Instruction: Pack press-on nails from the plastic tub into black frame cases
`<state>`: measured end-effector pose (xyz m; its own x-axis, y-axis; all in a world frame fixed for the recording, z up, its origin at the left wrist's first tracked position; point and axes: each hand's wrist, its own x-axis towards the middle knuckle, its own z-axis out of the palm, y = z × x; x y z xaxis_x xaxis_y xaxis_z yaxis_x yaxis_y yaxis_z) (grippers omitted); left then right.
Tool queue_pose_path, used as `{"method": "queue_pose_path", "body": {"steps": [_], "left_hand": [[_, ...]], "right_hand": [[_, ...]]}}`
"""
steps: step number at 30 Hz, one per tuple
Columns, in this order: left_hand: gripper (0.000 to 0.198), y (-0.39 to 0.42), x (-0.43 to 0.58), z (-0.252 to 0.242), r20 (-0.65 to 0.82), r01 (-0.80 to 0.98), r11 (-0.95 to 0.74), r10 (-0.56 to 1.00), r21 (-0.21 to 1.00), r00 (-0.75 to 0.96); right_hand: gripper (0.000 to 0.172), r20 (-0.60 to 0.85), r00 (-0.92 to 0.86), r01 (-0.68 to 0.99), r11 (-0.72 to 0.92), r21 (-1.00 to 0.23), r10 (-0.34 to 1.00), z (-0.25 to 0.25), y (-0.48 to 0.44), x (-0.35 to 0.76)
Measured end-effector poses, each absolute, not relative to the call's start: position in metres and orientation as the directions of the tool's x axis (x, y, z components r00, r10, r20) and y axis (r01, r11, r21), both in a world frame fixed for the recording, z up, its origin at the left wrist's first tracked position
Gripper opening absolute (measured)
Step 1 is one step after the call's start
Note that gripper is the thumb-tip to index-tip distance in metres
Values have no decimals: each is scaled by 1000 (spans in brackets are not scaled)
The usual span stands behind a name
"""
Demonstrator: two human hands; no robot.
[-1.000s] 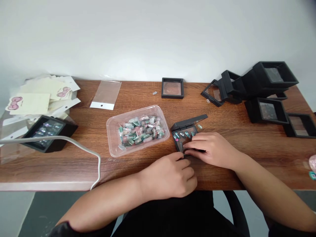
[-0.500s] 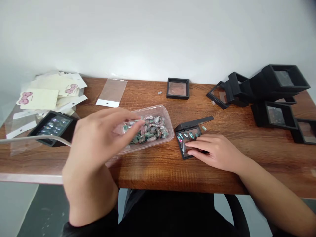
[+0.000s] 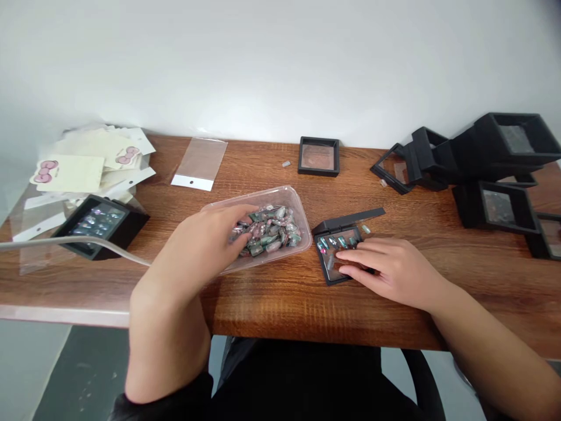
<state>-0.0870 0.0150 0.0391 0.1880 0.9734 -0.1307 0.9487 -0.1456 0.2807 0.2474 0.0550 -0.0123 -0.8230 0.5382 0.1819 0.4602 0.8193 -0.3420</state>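
Observation:
My left hand (image 3: 205, 241) reaches over the left end of a clear plastic tub (image 3: 301, 225), thumb and fingers apart, tips down among small shiny pieces (image 3: 274, 229) in green, grey and pink. Whether a fingertip touches one of them I cannot tell. My right hand (image 3: 385, 266) rests on an open black display case (image 3: 328, 275), its fingers stretched over the clear film. Along the top of the film lies a row of teal press-on nails (image 3: 333, 241). A clear, pale piece (image 3: 330, 261) sits by my right fingertips. The hand hides the case's right side.
Black frames (image 3: 473, 149) are piled at the right. Another black frame (image 3: 319, 156) lies at the back, near a clear bag (image 3: 199, 162). At left are cream cards (image 3: 72, 173), a filled black case (image 3: 103, 225) and a white cable (image 3: 100, 241). One loose piece (image 3: 366, 229) lies beside the open case.
My left hand has moved right and lower, from above the tub down to the pieces in it. My right hand stays at the open case. The whole view has shifted slightly.

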Motion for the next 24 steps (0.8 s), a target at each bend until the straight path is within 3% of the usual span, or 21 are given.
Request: {"method": "queue_pose_path", "body": {"steps": [10, 15, 19, 24], "left_hand": [[33, 17, -75, 44, 7, 906, -211, 975, 368, 224], [36, 17, -76, 49, 76, 910, -225, 974, 347, 212], [34, 15, -79, 50, 12, 917, -207, 976, 340, 216], [28, 17, -75, 41, -125, 880, -315, 917, 356, 379]], "right_hand": [[22, 194, -819, 462, 821, -335, 540, -10, 56, 247], [22, 197, -821, 460, 825, -329, 536, -9, 56, 247], [21, 181, -820, 468, 818, -333, 543, -11, 56, 249], [21, 178, -822, 467, 819, -334, 541, -12, 56, 249]]}}
